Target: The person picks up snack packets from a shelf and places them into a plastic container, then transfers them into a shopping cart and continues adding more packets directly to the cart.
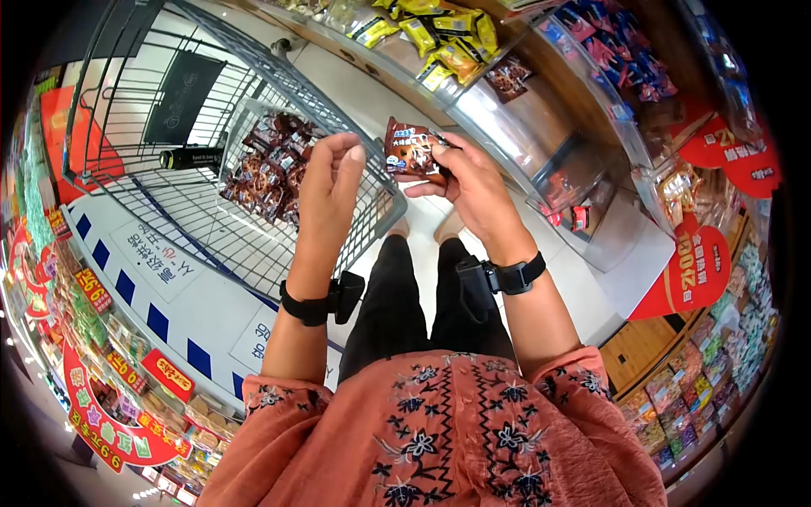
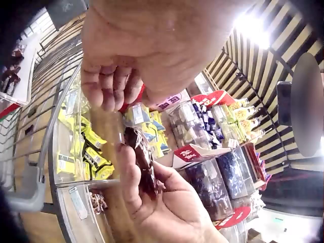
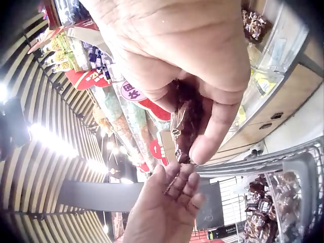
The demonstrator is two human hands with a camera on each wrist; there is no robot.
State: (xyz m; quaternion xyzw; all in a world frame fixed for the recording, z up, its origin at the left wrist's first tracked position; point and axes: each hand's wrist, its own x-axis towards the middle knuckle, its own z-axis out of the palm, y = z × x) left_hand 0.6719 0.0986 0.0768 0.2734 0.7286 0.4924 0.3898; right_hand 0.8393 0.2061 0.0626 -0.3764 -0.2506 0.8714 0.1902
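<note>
In the head view my right hand [image 1: 477, 182] pinches a small brown snack packet [image 1: 410, 149] with printed lettering, thumb on its near side. The glossy brown wrapper [image 2: 142, 157] stands upright between the right thumb and fingers in the left wrist view. My left hand [image 1: 331, 182] is held up just left of the packet, fingers loosely bent and holding nothing. Below and beyond it, a clear bin [image 1: 226, 173] full of similar brown packets [image 1: 274, 160] sits in a metal shopping cart [image 1: 186, 221].
Clear shelf bins with yellow packets [image 1: 452, 38] and pink-and-blue packets [image 1: 621, 55] line the right side. Another bin holds a few brown packets [image 1: 508, 79]. A black cylinder [image 1: 190, 158] with white lettering lies at the cart's left. Snack displays [image 1: 110, 338] with red signs stand at lower left.
</note>
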